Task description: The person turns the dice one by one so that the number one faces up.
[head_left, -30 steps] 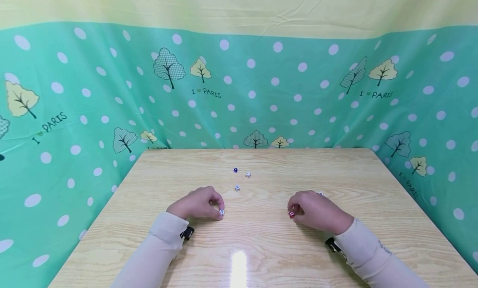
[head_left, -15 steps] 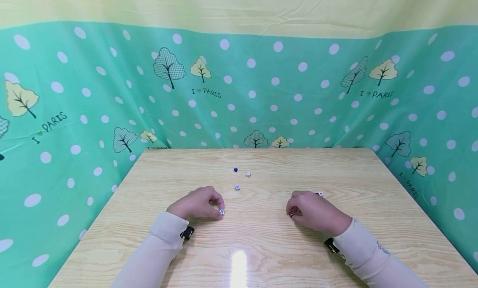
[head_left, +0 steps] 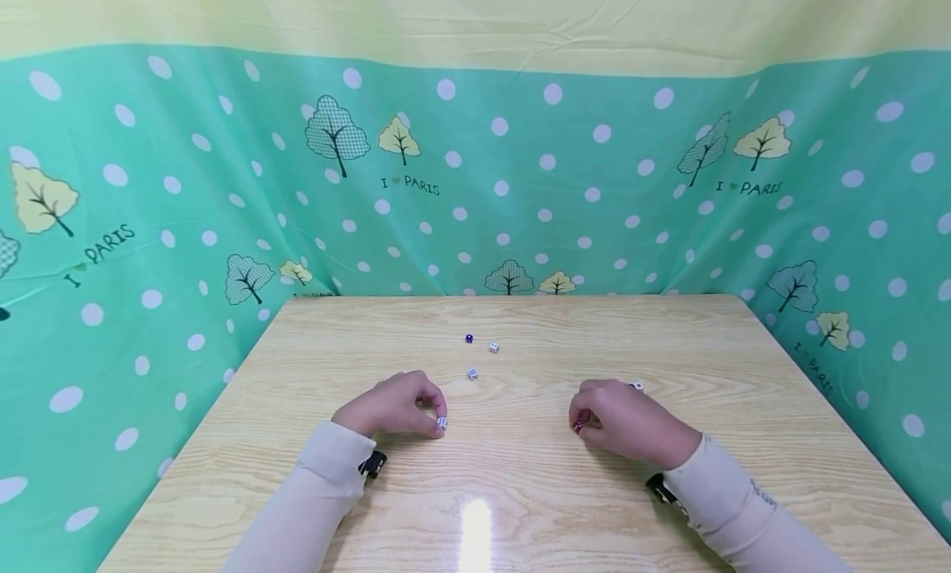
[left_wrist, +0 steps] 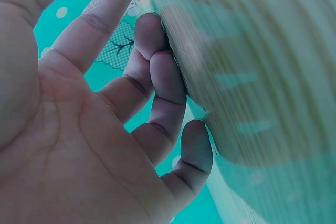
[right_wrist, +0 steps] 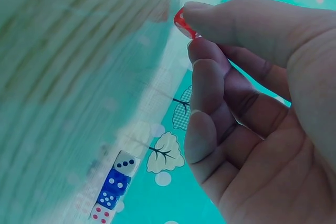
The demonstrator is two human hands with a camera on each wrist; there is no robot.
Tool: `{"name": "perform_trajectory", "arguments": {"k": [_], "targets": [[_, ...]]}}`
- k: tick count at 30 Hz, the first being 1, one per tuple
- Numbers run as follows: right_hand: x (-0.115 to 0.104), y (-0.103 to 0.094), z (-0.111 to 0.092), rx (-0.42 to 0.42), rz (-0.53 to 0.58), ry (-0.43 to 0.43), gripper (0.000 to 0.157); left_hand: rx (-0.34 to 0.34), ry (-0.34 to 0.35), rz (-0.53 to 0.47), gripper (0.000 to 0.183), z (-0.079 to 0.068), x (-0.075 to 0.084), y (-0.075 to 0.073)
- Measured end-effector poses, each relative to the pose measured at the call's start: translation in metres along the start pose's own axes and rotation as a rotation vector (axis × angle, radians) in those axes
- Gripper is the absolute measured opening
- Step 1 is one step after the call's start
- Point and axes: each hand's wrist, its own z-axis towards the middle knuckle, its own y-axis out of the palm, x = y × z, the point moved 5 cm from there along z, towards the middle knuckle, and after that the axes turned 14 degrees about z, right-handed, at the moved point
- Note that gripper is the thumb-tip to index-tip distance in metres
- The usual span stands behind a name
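Note:
In the head view my left hand [head_left: 397,404] pinches a white die [head_left: 442,423] between thumb and forefinger, low over the wooden table [head_left: 520,490]. The left wrist view shows its other fingers [left_wrist: 168,77] bent, tips right at the tabletop. To the right, my right hand [head_left: 627,420] holds a red die [right_wrist: 185,23] between thumb and fingertips, partly covered by the thumb. Beyond the right hand stands a row of dice, mostly hidden in the head view; the right wrist view shows a white die [right_wrist: 126,163], blue dice [right_wrist: 114,182] and a white one with red pips [right_wrist: 100,214].
Farther back, left of centre, lie a dark blue die [head_left: 469,338] and two white dice, one behind [head_left: 494,348] and one nearer [head_left: 472,374]. A green dotted curtain [head_left: 475,185] closes off the table's back and sides.
My right hand has shifted slightly left and the red die has turned in its fingers, now more covered. More of a white die shows behind that hand. My left hand stays put.

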Motion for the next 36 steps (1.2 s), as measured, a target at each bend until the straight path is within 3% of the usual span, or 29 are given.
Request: {"name": "perform_trajectory", "arguments": {"k": [11, 22, 36], "targets": [[0.003, -0.001, 0.002, -0.018, 0.07, 0.03, 0.016, 0.001, -0.006, 0.005, 0.019, 0.0, 0.0, 0.0], [0.01, 0.003, 0.001, -0.036, 0.079, 0.065, 0.015, 0.016, -0.056, 0.036, 0.021, -0.002, 0.001, 0.0], [0.015, 0.006, 0.001, -0.061, 0.107, 0.123, 0.014, -0.004, -0.044, 0.009, 0.02, -0.001, 0.0, 0.001]]}}
